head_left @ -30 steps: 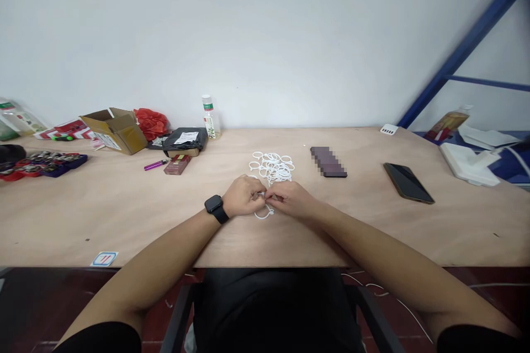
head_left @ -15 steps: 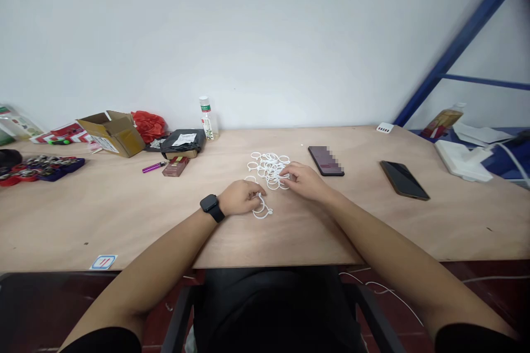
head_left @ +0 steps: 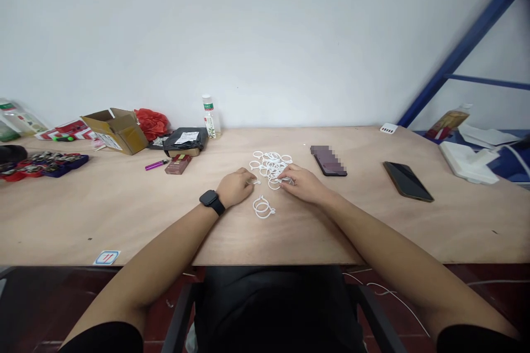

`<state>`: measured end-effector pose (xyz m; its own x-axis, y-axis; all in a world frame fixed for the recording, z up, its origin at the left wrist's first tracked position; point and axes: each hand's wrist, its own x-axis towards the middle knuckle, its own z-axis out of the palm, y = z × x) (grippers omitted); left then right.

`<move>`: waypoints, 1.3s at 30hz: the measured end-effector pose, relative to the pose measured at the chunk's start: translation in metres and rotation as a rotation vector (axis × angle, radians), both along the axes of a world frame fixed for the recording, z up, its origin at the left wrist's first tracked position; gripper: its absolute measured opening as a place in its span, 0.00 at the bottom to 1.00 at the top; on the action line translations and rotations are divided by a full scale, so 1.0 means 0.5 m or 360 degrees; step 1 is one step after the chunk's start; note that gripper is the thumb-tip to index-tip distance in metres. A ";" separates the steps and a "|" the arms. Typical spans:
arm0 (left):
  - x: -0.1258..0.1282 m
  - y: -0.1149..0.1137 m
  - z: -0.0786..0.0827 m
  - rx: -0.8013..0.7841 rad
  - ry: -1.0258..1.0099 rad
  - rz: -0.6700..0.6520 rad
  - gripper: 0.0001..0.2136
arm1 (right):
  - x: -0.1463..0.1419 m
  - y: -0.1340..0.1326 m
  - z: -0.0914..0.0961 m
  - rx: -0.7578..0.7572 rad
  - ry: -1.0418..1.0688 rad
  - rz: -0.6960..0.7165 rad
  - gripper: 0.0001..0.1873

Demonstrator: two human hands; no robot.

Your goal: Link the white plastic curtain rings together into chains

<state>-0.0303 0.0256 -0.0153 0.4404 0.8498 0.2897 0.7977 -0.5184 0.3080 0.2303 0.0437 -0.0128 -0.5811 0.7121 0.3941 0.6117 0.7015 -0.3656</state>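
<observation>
A heap of several white plastic rings (head_left: 270, 164) lies in the middle of the wooden table (head_left: 124, 215). A small cluster of linked white rings (head_left: 263, 208) lies apart from it, nearer to me, with no hand on it. My left hand (head_left: 236, 187), a black watch on its wrist, rests at the heap's left edge with its fingers curled onto a ring. On the heap's right edge, my right hand (head_left: 301, 183) has its fingertips pinched on a ring.
Two dark phones (head_left: 328, 160) (head_left: 408, 181) lie right of the rings. At the back left stand a cardboard box (head_left: 116, 129), a red bag, a black parcel (head_left: 185, 140), a small bottle (head_left: 210, 117), a purple lighter (head_left: 155, 165) and trays of small parts (head_left: 41, 164). A blue frame (head_left: 464, 44) rises at right.
Both hands left the linked rings in front of me and moved away to the heap. The linked cluster now lies free on the table.
</observation>
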 end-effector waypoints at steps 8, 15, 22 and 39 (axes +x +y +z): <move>0.012 -0.010 0.007 0.0054 -0.0182 -0.0176 0.09 | -0.016 -0.029 0.019 0.0110 0.0155 0.0112 0.15; 0.038 -0.045 0.031 0.0048 -0.0380 -0.0459 0.09 | -0.037 -0.052 0.029 0.0123 0.0232 0.0383 0.14; 0.040 -0.048 0.036 -0.0015 -0.0336 -0.0484 0.10 | -0.035 -0.049 0.023 0.0144 0.0237 0.0414 0.13; 0.041 -0.048 0.032 0.0019 -0.0288 -0.0506 0.10 | -0.037 -0.053 0.019 0.0148 0.0252 0.0364 0.10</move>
